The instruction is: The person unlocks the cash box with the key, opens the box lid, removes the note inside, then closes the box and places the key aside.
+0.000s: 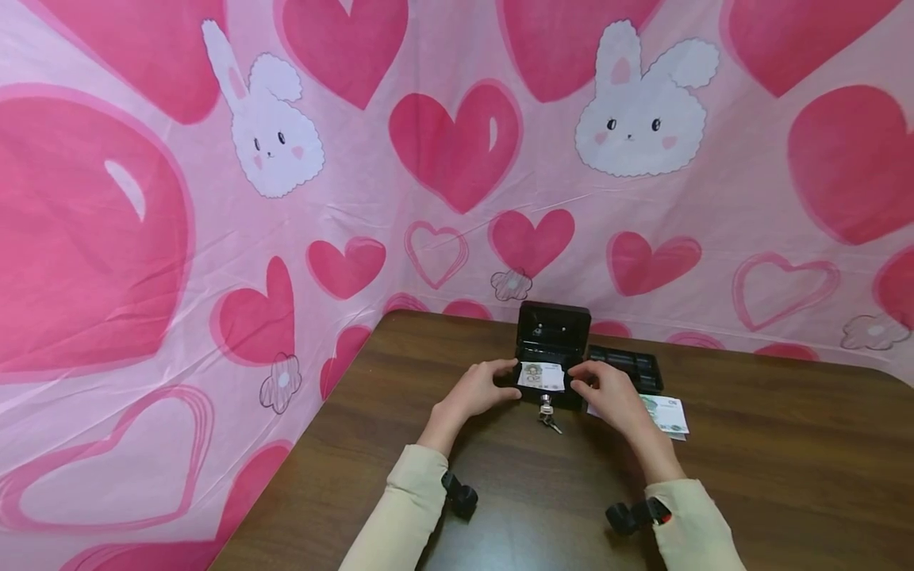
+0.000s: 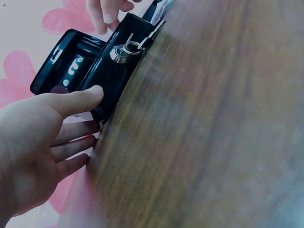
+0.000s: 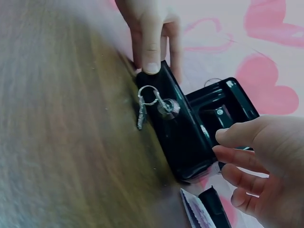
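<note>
A small black cash box [image 1: 554, 327] stands with its lid raised, and a stack of banknotes [image 1: 540, 377] lies in it. Keys on a ring [image 3: 141, 114] hang from the lock [image 2: 118, 53] on its front. My left hand [image 1: 480, 390] grips the box's left end, thumb [image 2: 95, 95] on the front face and the other fingers along the side. At the right end, my right hand [image 1: 616, 398] has its thumb and loosely bent fingers [image 3: 242, 159] close to the rim, with nothing between them.
A black compartment tray [image 1: 628, 366] sits just right of the box. More banknotes [image 1: 670, 414] lie on the brown wooden table [image 1: 528, 492], partly behind my right hand. A pink cloth with hearts and rabbits [image 1: 457, 151] hangs behind the table and to its left.
</note>
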### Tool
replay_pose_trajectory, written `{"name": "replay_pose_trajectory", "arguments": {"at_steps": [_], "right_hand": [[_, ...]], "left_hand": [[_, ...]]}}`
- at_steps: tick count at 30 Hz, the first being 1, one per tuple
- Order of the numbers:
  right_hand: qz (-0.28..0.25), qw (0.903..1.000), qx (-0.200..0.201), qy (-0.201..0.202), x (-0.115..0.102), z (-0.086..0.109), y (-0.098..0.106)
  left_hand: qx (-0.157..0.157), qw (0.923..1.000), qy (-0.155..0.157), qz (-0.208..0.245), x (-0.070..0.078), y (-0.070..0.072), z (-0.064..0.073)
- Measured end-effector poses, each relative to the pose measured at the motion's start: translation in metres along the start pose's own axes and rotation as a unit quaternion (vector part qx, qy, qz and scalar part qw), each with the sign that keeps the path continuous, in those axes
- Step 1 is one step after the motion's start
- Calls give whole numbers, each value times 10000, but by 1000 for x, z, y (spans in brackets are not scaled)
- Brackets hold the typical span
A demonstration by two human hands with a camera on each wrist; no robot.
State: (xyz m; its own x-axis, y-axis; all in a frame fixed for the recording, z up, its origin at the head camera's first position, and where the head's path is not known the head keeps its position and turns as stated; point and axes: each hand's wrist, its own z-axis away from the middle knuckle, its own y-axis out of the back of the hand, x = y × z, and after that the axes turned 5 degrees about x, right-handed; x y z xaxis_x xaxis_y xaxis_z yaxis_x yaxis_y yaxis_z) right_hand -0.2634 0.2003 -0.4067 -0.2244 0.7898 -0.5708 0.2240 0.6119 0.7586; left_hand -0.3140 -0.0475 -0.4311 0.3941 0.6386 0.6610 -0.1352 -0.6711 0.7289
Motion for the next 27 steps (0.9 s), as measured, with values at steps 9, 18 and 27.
{"name": "replay_pose_trajectory", "arguments": {"at_steps": [9,18,27], "right_hand": [[73,9994,-25,335,0,-6,-8],[245,9989,-295,276,-3,-16,-10],[285,9982,-453,283,5,-24,-16]], "left_hand": [[-29,9999,70,87,0,0,2],[-35,10000,37,78,0,1,2],[-51,9999,27,91,1,3,2]]}}
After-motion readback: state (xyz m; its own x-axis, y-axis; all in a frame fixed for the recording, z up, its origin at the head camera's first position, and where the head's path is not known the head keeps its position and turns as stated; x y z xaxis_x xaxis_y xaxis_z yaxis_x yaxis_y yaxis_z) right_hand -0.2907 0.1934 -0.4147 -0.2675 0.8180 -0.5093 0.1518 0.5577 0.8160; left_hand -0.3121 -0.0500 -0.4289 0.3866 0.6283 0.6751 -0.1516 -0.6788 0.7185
